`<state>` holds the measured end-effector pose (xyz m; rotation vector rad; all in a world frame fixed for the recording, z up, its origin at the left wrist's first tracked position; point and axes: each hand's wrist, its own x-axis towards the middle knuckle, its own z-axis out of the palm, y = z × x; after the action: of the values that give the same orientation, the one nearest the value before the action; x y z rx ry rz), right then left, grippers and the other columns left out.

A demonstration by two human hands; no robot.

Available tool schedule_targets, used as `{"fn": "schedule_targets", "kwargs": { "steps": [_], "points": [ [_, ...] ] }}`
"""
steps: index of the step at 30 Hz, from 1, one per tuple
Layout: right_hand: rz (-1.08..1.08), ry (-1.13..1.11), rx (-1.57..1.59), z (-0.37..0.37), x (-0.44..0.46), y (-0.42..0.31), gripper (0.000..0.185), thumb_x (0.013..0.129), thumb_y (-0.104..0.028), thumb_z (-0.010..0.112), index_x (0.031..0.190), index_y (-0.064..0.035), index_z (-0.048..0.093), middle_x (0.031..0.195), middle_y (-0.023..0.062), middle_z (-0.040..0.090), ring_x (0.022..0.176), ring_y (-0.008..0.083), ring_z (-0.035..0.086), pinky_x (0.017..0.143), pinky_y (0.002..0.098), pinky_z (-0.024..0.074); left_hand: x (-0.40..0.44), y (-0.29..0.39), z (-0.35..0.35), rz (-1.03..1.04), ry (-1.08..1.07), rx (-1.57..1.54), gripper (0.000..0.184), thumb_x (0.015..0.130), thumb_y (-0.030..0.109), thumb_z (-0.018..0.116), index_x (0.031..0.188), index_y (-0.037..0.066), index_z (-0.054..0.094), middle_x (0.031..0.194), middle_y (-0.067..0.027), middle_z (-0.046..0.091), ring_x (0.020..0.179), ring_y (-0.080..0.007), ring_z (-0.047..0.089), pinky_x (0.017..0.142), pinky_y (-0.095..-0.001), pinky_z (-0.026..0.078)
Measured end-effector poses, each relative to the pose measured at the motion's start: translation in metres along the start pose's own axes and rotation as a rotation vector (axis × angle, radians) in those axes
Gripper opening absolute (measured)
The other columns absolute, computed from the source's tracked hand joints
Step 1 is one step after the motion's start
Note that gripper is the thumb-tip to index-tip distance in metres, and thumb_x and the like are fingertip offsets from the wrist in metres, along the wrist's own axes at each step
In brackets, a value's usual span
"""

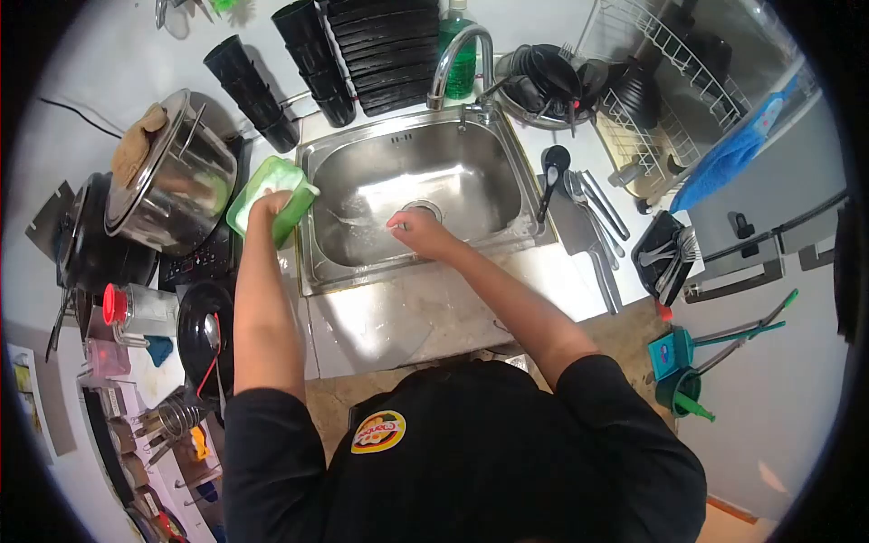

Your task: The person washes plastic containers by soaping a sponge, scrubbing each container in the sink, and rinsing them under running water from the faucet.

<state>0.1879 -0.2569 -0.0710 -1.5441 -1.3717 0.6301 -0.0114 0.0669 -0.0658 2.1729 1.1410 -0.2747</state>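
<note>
A: Far left of the sink (353, 172)?

B: Big steel pot (186, 206), brown cloth (138, 147) on its lid. Black pan (193, 312) nearer the person, spoon lying across it. Black cup stack (251, 92) off the sink's back-left corner.

A: Left hand (269, 201)?

B: Just left of the sink, dipped into a green tub (296, 210). White suds in there. Fingers partly hidden; spread or pinching, can't tell. Tub sits right by the sink's left rim; whether they touch, can't tell either.

A: Over the sink?

B: Thin shiny utensil (358, 222), blurry, spoon-like, left of the drain. Right hand (424, 233) above the sink's front half, near the drain. Grip's curled tight, looks like it's pinching the utensil's end.

A: Behind the sink?

B: Black trays (385, 54) in a row, then green bottle (459, 68), then faucet (486, 68) at the back rim, spout over the basin. Piled dishes (548, 77) off the back-right corner.

A: Right side?

B: Black ladle (554, 167) just right of the sink, loose cutlery (593, 213) next to it on the counter (588, 294). Farther right of the sink, black cutlery tray (647, 242) with forks, and a blue cloth (724, 158) hanging beyond.
</note>
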Motion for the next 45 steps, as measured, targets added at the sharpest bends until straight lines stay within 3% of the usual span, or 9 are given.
{"fn": "schedule_targets", "kwargs": {
  "steps": [3,6,14,20,25,30,33,38,45],
  "points": [
    [-0.023,0.003,0.019,-0.018,-0.007,-0.002,0.02,0.076,-0.017,0.058,0.091,-0.0048,0.063,0.09,0.0161,0.059,0.081,0.0284,0.058,0.075,0.0349,0.0453,-0.043,0.031,-0.022,0.038,0.266,0.32,0.052,0.072,0.032,0.061,0.112,-0.001,0.054,0.109,-0.0226,0.058,0.103,-0.033,0.055,0.086,-0.0369,0.043],
    [0.098,0.08,0.116,-0.045,-0.022,-0.011,0.02,0.078,-0.015,0.059,0.095,-0.0044,0.063,0.09,0.0134,0.06,0.082,0.0224,0.059,0.072,0.0307,0.0461,-0.073,0.052,-0.036,0.071,0.758,0.013,0.045,0.073,0.027,0.061,0.112,0.005,0.055,0.105,-0.0223,0.058,0.101,-0.0353,0.055,0.084,-0.0411,0.043],
    [0.181,0.116,0.064,-0.06,-0.02,-0.015,0.02,0.081,-0.015,0.057,0.096,-0.0031,0.063,0.091,0.0131,0.061,0.08,0.021,0.058,0.072,0.0304,0.0456,-0.125,0.116,-0.1,0.144,1.101,-0.036,0.031,0.07,0.019,0.058,0.097,0.003,0.061,0.093,-0.023,0.061,0.091,-0.0392,0.057,0.081,-0.0439,0.045],
    [0.128,0.091,-0.006,-0.054,-0.022,-0.013,0.021,0.081,-0.015,0.056,0.097,-0.003,0.063,0.092,0.0134,0.061,0.079,0.0206,0.058,0.072,0.0303,0.0455,-0.115,0.118,-0.079,-0.188,0.99,-0.168,0.069,0.07,0.061,0.058,0.088,-0.005,0.064,0.092,-0.0274,0.061,0.092,-0.0385,0.059,0.079,-0.0437,0.046],
    [0.196,0.067,-0.043,-0.064,-0.03,-0.015,0.021,0.081,-0.015,0.057,0.098,-0.0041,0.063,0.093,0.0133,0.062,0.081,0.0203,0.058,0.073,0.0303,0.0455,-0.035,0.035,-0.016,0.018,0.591,-0.472,0.071,0.078,0.055,0.04,0.101,-0.009,0.058,0.109,-0.0299,0.054,0.108,-0.037,0.051,0.088,-0.0413,0.038],
    [0.302,0.101,-0.032,-0.074,-0.039,-0.009,0.02,0.081,-0.014,0.057,0.098,-0.0053,0.063,0.092,0.0132,0.061,0.081,0.0205,0.058,0.072,0.0306,0.0453,0.002,0.002,0.019,-0.075,0.556,0.159,0.054,0.076,0.036,0.043,0.11,-0.004,0.056,0.116,-0.0297,0.05,0.115,-0.0375,0.044,0.1,-0.0401,0.029],
    [0.314,0.099,-0.051,-0.074,-0.043,-0.005,0.021,0.081,-0.014,0.057,0.099,-0.0054,0.063,0.091,0.0131,0.061,0.081,0.0202,0.058,0.072,0.0307,0.0451,-0.033,0.047,-0.018,-0.023,-0.137,0.469,0.057,0.068,0.035,0.055,0.113,0.0,0.055,0.122,-0.0231,0.049,0.119,-0.031,0.041,0.103,-0.0425,0.023],
    [0.295,0.155,-0.027,-0.091,-0.048,-0.015,0.021,0.081,-0.015,0.056,0.098,-0.0062,0.064,0.087,0.0127,0.063,0.079,0.0207,0.059,0.072,0.0308,0.0453,-0.032,0.022,-0.015,0.044,0.696,0.033,0.046,0.069,0.036,0.063,0.103,0.004,0.061,0.104,-0.0244,0.058,0.098,-0.0354,0.057,0.084,-0.0382,0.045],
    [0.242,0.164,-0.015,-0.085,-0.034,-0.008,0.02,0.082,-0.014,0.055,0.098,-0.0053,0.064,0.085,0.0112,0.065,0.075,0.0189,0.061,0.069,0.0305,0.0468,-0.106,0.096,-0.088,0.082,1.192,-0.106,0.032,0.069,0.026,0.067,0.091,0.003,0.065,0.082,-0.021,0.063,0.082,-0.0365,0.061,0.071,-0.0413,0.048]
  ]
}}
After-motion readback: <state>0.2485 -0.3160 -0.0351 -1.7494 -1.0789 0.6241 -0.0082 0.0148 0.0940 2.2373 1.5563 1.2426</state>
